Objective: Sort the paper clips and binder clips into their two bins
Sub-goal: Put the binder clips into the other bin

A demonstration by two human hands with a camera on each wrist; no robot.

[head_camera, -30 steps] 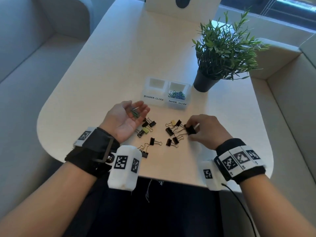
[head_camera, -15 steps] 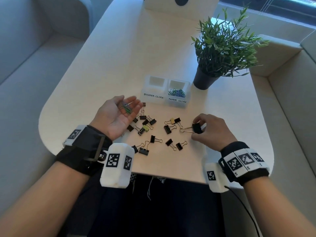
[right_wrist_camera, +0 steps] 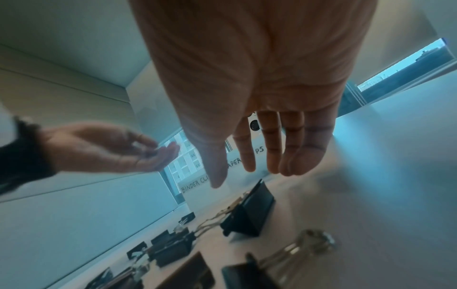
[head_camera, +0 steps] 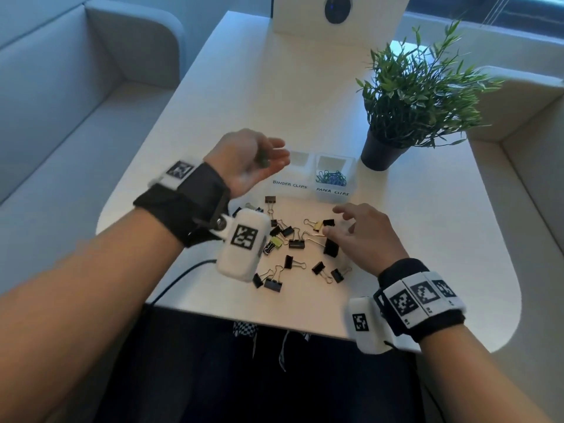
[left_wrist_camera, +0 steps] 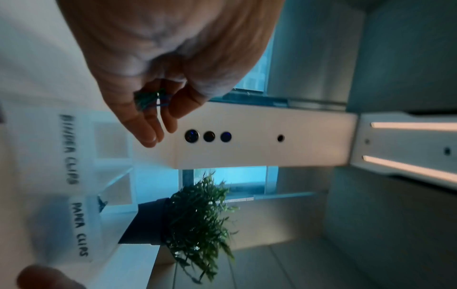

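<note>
My left hand (head_camera: 276,154) is raised beside the bin labelled BINDER CLIPS (head_camera: 300,166), its cupped fingers and thumb holding a few green and blue paper clips (left_wrist_camera: 150,99). To the right, the bin labelled PAPER CLIPS (head_camera: 351,186) holds a heap of blue and green paper clips (head_camera: 331,178). Several black and yellow binder clips (head_camera: 296,242) lie scattered on the white table (head_camera: 213,102). My right hand (head_camera: 341,221) hovers over them with its fingers spread and empty. A large black binder clip (head_camera: 331,247) lies just under its thumb (right_wrist_camera: 217,176).
A potted green plant (head_camera: 418,96) stands right of the bins. A white box with a dark lens (head_camera: 335,19) sits at the table's far end. Grey sofa seats (head_camera: 61,117) flank the table on both sides. A cable (head_camera: 177,276) hangs off the near edge.
My left hand has lifted and moved forward towards the bins, closing around the paper clips. My right hand let go of the large black binder clip and spread its fingers.
</note>
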